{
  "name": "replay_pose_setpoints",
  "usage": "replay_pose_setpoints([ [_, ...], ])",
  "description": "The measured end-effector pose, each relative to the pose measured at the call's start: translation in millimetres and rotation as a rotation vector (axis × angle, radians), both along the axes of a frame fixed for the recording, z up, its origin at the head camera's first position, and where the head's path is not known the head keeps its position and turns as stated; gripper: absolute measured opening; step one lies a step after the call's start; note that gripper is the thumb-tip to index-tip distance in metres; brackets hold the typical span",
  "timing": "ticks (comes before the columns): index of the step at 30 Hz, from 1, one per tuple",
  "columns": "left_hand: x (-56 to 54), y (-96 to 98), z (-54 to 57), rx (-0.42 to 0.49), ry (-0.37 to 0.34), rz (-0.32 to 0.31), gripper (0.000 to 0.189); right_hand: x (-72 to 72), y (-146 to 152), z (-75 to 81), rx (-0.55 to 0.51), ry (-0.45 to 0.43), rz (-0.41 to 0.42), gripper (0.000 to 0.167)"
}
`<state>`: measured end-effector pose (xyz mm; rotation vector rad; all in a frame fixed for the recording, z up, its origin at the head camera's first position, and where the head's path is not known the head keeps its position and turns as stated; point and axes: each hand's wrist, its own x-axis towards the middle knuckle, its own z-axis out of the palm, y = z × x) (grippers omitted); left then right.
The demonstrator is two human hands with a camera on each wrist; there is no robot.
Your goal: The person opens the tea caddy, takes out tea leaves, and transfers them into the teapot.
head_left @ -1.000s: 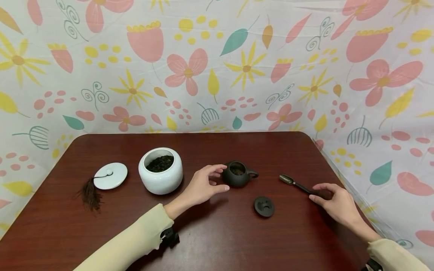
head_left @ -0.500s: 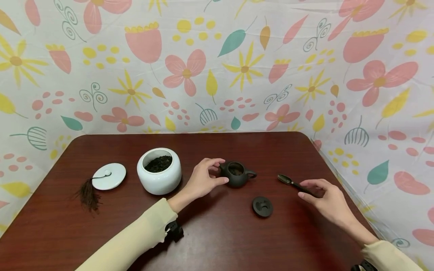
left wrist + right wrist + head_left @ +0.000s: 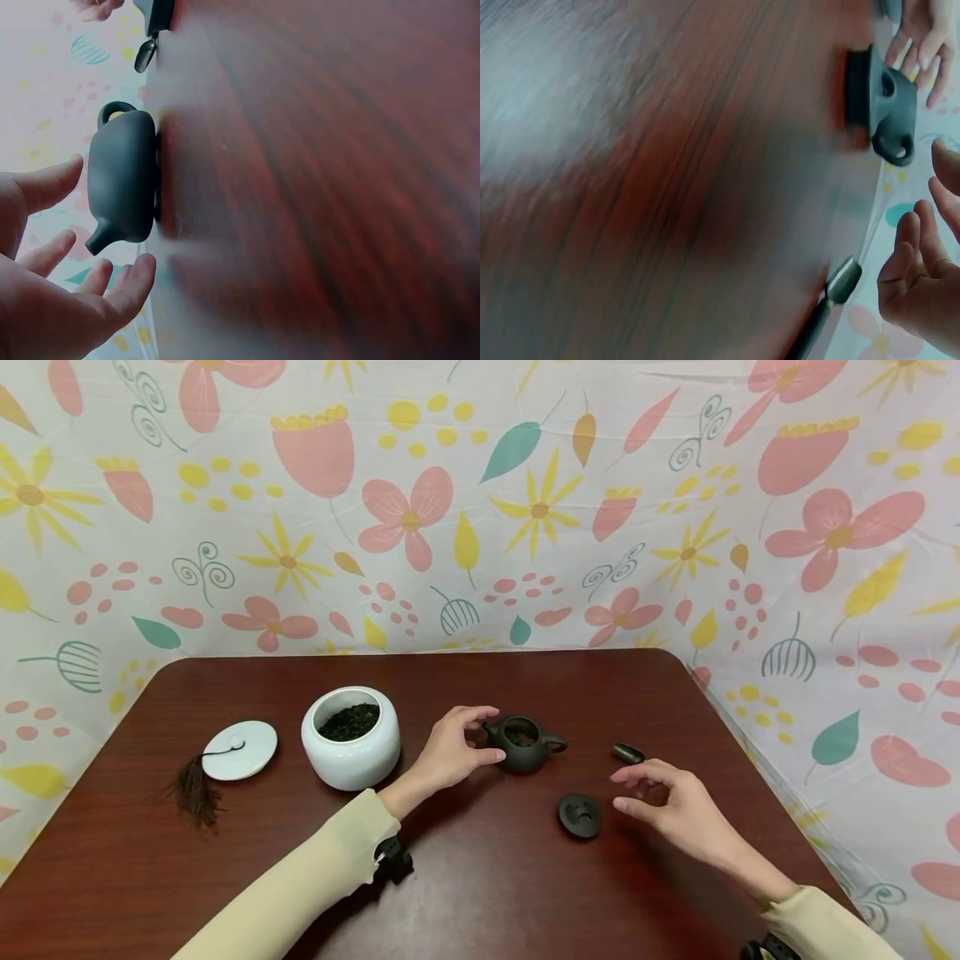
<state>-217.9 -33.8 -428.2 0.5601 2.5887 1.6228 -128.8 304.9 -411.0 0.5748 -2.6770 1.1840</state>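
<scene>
A small dark teapot point(image 3: 522, 760) stands on the table with its mouth uncovered and bits of leaf inside. My left hand point(image 3: 452, 753) is at its spout side, thumb and fingers spread around the spout; the left wrist view shows a gap between thumb and teapot point(image 3: 122, 176). The round dark teapot lid point(image 3: 580, 817) lies in front of the pot. To the right, my right hand point(image 3: 675, 806) hovers between lid and tea scoop point(image 3: 628, 753), fingers loosely bent, holding nothing. It hides the scoop's handle in the head view; the right wrist view shows the scoop point(image 3: 844, 281) lying apart from the fingers.
A white jar point(image 3: 354, 760) filled with dark tea leaves point(image 3: 351, 723) stands left of my left hand. Farther left lies its white lid point(image 3: 243, 752) with a brown tassel point(image 3: 197, 792). Patterned cloth point(image 3: 420, 602) hangs behind the table and along its right side.
My right hand has moved left from the scoop's handle end toward the teapot lid, leaving the scoop on the table. My left hand stays beside the spout, almost unmoved.
</scene>
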Motion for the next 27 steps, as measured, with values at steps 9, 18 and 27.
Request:
replay_pose_setpoints([
  [9, -6.3, 2.9, -1.9, -0.014, -0.037, -0.031, 0.062, -3.0, -18, -4.6, -0.034, -0.092, 0.141, 0.028],
  [18, -10.9, 4.3, -3.0, -0.034, -0.046, -0.042, 0.06, -7.0, -22, -12.8, -0.045, -0.161, 0.178, 0.026],
  [27, -13.7, 5.5, -2.5, -0.05, -0.04, -0.053, 0.06, -8.6, -22, -16.2, -0.034, -0.191, 0.179, 0.025],
])
